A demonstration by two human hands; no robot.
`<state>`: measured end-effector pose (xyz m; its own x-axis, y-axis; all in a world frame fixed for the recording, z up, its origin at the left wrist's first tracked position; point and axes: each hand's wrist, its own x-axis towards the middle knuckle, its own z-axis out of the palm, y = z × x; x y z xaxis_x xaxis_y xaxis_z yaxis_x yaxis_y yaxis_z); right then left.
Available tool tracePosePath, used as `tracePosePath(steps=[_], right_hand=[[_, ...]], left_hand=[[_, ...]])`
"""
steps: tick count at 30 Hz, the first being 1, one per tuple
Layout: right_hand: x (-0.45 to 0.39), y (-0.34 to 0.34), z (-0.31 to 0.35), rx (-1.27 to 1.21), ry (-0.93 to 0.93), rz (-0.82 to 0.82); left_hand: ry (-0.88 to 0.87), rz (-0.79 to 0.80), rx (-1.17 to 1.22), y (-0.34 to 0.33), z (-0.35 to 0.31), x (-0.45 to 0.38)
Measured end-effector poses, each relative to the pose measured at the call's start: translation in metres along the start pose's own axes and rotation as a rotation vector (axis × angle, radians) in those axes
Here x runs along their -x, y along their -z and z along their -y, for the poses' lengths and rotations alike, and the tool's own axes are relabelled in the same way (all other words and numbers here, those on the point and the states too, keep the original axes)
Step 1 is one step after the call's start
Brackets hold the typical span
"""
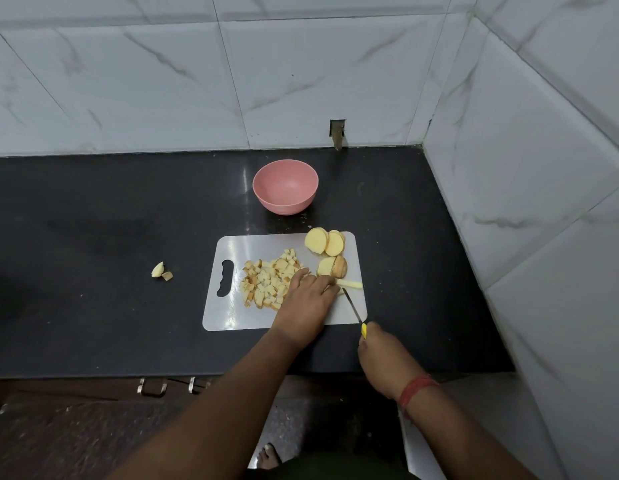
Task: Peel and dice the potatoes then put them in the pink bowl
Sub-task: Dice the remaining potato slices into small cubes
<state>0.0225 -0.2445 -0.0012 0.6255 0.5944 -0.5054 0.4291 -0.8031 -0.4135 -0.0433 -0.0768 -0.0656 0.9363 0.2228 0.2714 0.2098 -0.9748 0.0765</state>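
Observation:
A white cutting board [232, 317] lies on the black counter. A heap of diced potato [270, 278] covers its middle. Potato slices [324, 242] lean at the far right corner, and a skin-on chunk [335, 266] sits below them. My left hand [310, 297] presses down on potato strips [351, 284] near the board's right side, fingers curled over them. My right hand [379, 355] grips a yellow-handled knife [353, 311], whose blade points toward the strips. The pink bowl [285, 187] stands empty behind the board.
Two potato scraps [161, 271] lie on the counter [93, 237] left of the board. Marble-tiled walls [526, 168] close the back and right side. Drawer handles [152, 388] show under the counter's front edge.

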Motion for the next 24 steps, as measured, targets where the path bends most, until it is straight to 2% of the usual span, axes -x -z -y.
tracePosePath(steps=[7, 13, 19, 24], right_hand=[[-0.001, -0.002, 0.002, 0.020, 0.006, 0.009], [-0.003, -0.002, 0.008, 0.044, -0.001, 0.031], [-0.009, -0.006, 0.015, 0.152, -0.042, 0.076], [0.001, -0.005, 0.007, 0.115, 0.013, 0.122]], left_hand=[[0.126, 0.049, 0.046, 0.003, -0.004, 0.001], [0.215, 0.022, 0.081, 0.002, -0.009, -0.004], [0.231, 0.030, 0.083, 0.003, -0.010, -0.007], [0.259, 0.026, 0.104, 0.003, -0.011, -0.008]])
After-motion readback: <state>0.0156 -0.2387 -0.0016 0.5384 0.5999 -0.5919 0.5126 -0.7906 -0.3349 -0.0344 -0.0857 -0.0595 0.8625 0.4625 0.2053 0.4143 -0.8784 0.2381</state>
